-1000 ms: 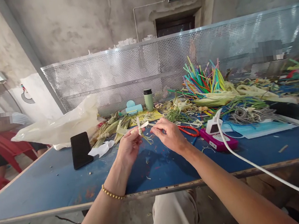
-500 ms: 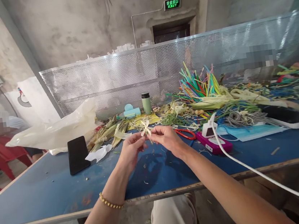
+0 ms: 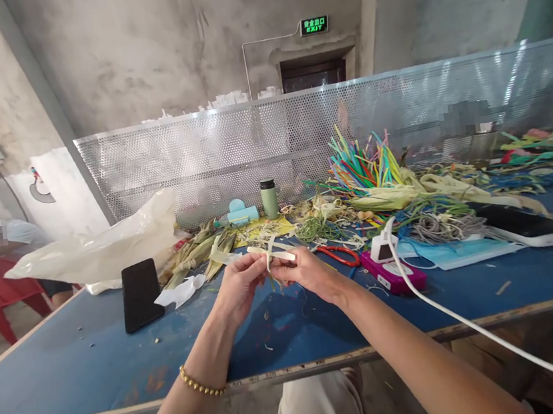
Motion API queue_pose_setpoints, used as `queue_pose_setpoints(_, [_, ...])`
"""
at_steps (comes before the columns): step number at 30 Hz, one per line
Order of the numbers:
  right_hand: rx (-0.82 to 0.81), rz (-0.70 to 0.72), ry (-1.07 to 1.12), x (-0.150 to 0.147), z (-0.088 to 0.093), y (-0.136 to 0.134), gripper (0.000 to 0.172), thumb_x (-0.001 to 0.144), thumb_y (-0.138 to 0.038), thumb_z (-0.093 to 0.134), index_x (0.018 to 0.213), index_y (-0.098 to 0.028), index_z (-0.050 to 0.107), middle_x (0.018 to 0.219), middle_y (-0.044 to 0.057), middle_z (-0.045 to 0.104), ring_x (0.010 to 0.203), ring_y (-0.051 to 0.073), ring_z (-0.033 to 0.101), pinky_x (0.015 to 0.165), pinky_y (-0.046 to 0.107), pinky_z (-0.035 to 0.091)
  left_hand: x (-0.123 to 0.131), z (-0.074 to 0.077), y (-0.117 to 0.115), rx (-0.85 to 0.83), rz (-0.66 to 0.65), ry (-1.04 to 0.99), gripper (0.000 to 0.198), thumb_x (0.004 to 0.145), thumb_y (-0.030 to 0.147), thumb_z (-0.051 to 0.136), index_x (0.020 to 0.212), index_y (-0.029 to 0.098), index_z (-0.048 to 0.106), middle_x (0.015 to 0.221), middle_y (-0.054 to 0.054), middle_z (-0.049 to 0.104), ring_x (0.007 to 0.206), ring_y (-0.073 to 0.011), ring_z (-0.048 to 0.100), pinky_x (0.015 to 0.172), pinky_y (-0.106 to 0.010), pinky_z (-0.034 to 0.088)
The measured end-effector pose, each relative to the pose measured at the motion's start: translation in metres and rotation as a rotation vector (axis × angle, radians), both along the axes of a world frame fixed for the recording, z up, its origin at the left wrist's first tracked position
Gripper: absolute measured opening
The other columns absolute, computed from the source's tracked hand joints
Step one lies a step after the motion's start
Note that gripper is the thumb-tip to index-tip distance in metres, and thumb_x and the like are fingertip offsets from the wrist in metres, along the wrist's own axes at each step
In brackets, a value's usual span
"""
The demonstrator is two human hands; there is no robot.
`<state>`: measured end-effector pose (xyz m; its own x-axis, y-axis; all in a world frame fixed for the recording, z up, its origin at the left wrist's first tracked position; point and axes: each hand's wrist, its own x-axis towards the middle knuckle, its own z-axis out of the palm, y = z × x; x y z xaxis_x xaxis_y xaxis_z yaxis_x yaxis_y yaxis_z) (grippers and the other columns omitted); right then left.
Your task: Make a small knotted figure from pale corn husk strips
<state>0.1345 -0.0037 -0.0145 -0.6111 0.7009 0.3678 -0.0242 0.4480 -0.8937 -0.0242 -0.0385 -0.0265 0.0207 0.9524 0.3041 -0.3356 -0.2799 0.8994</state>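
Observation:
Between my two hands, above the blue tabletop, is a small cross-shaped piece made of pale strips that look like dried husk. My left hand is closed, thumb and fingers pinching the piece from its left side. From the right, my right hand pinches it too, with the fingers curled beneath. One strip points up and another reaches out over my right fingertips. Thin ends dangle below. My fingers hide part of the piece's middle.
Left of my hands lie a black phone and white paper. Red-handled scissors, a magenta box with a white cable, and a blue mask lie right. Behind stand a green bottle and colourful pipe cleaners.
The strips have turned in my fingers, from a splayed star shape to a cross with one strip lying sideways. Both hands stay together on it. The view has tilted slightly.

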Motion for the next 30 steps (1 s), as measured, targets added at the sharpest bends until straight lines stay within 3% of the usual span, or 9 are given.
queue_pose_setpoints(6, [0.034,-0.047,-0.090,0.001,0.000,0.000,0.026,0.077,-0.032,0.061,0.058,-0.016,0.054,0.055,-0.003,0.049,0.054,0.010,0.043,0.055,0.024,0.034,-0.002,0.002,0.003,-0.039,-0.048,-0.035,0.021,0.067,0.028,0.079,0.067,0.009,0.070,0.060,-0.003,0.058,0.053,-0.0072,0.045,0.052,-0.023,0.033])
queue_pose_setpoints(9, [0.051,-0.119,-0.120,0.000,-0.001,0.003,0.026,0.076,-0.032,0.062,0.059,-0.015,0.057,0.053,-0.002,0.051,0.053,0.010,0.045,0.055,0.024,0.034,-0.003,0.004,0.005,-0.082,-0.089,-0.091,0.022,0.065,0.026,0.080,0.074,0.007,0.072,0.064,-0.004,0.061,0.050,-0.0053,0.044,0.049,-0.021,0.032])
queue_pose_setpoints(13, [-0.001,-0.250,0.079,0.002,0.001,0.009,0.018,0.070,-0.031,0.066,0.075,-0.014,0.064,0.064,-0.001,0.059,0.058,0.011,0.049,0.057,0.024,0.037,-0.003,0.006,0.004,-0.108,-0.090,-0.130,0.023,0.064,0.024,0.080,0.077,0.007,0.071,0.070,-0.005,0.064,0.050,-0.0051,0.049,0.051,-0.020,0.037])
queue_pose_setpoints(16, [-0.081,-0.339,0.227,0.004,0.004,0.011,0.021,0.069,-0.029,0.062,0.084,-0.014,0.066,0.075,0.002,0.065,0.063,0.013,0.053,0.059,0.025,0.039,0.000,0.003,0.002,-0.082,-0.055,-0.042,0.020,0.066,0.024,0.078,0.075,0.008,0.068,0.073,-0.007,0.067,0.052,-0.0077,0.054,0.053,-0.022,0.040])
queue_pose_setpoints(18, [-0.091,-0.325,0.222,0.004,0.004,0.012,0.021,0.070,-0.031,0.062,0.081,-0.014,0.067,0.076,0.002,0.065,0.063,0.013,0.053,0.060,0.025,0.039,0.004,0.001,0.000,-0.067,-0.058,0.034,0.019,0.067,0.024,0.076,0.075,0.009,0.067,0.071,-0.006,0.067,0.051,-0.0092,0.055,0.053,-0.023,0.040])
queue_pose_setpoints(23, [0.135,-0.402,0.106,0.001,-0.001,0.012,0.024,0.074,-0.037,0.063,0.064,-0.015,0.059,0.061,-0.001,0.056,0.058,0.012,0.047,0.058,0.025,0.036,0.007,0.000,-0.002,-0.055,-0.078,0.128,0.020,0.070,0.027,0.074,0.074,0.009,0.067,0.073,-0.007,0.067,0.055,-0.0104,0.055,0.057,-0.025,0.040])
queue_pose_setpoints(26, [0.173,-0.451,0.053,0.001,-0.002,0.013,0.025,0.076,-0.037,0.060,0.064,-0.015,0.058,0.059,-0.001,0.054,0.057,0.011,0.045,0.055,0.025,0.035,0.005,-0.001,-0.001,-0.022,-0.099,0.169,0.027,0.076,0.036,0.069,0.075,0.009,0.068,0.076,-0.008,0.067,0.058,-0.0104,0.054,0.060,-0.025,0.040])
queue_pose_setpoints(30, [0.198,-0.428,0.022,0.001,-0.002,0.013,0.025,0.077,-0.037,0.059,0.063,-0.016,0.056,0.059,0.000,0.055,0.057,0.012,0.046,0.054,0.024,0.035,0.005,-0.004,0.002,0.057,0.024,0.328,0.036,0.082,0.043,0.064,0.066,0.011,0.065,0.054,-0.001,0.057,0.048,-0.0073,0.043,0.055,-0.024,0.032])
